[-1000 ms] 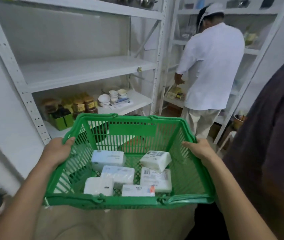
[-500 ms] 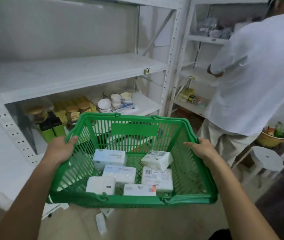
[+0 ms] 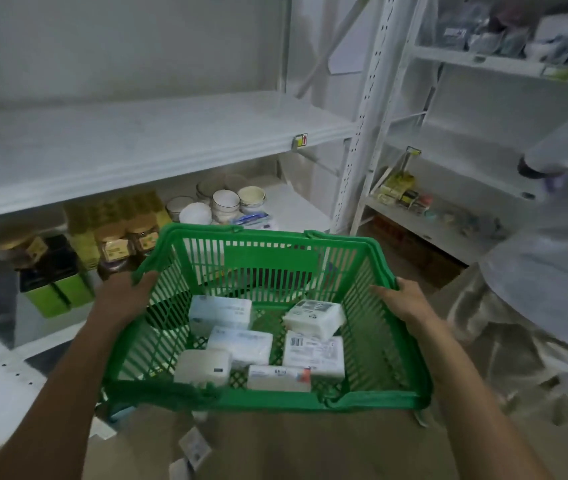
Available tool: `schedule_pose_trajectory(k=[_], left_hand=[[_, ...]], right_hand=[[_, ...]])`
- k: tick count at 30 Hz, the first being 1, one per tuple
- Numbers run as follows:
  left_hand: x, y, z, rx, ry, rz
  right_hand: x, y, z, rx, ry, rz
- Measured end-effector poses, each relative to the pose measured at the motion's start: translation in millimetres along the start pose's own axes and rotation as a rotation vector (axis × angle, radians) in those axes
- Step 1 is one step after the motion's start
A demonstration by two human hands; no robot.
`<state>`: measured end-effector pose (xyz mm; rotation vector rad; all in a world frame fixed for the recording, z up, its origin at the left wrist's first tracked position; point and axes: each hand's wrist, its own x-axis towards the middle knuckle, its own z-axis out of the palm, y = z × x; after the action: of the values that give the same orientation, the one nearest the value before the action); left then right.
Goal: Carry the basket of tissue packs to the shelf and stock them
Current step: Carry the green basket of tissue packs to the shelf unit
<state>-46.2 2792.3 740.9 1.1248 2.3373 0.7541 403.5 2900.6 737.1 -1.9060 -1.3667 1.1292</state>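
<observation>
Left hand grips the left rim of the green basket; right hand grips the right rim, fingers curled over the edge. Basket held in the air before the white shelf, six tissue packs lying on its floor. Jars and bowls sit on the lower shelf behind.

Bare forearms — no sleeves, left hand, right hand.
</observation>
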Motion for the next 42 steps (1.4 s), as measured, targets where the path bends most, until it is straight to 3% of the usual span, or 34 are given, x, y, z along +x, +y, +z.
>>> schedule_pose_trajectory(k=[7,20,29,35,42], left_hand=[[36,22,41,-0.024,0.07,-0.031],[125,33,117,-0.028,0.188,-0.266],[129,41,193,-0.026,0.308,-0.425],[103,8,259,-0.028,0.371,-0.58],[82,-66,354,0.045,0.368,-0.647]], right_hand=[[106,-25,10,-0.02,-0.082,-0.026],[276,-30,75,-0.035,-0.202,-0.015],[371,-21,103,-0.177,-0.303,-0.115],[408,15,131,-0.258,-0.389,-0.162],[434,113,182,-0.322,-0.464,-0.107]])
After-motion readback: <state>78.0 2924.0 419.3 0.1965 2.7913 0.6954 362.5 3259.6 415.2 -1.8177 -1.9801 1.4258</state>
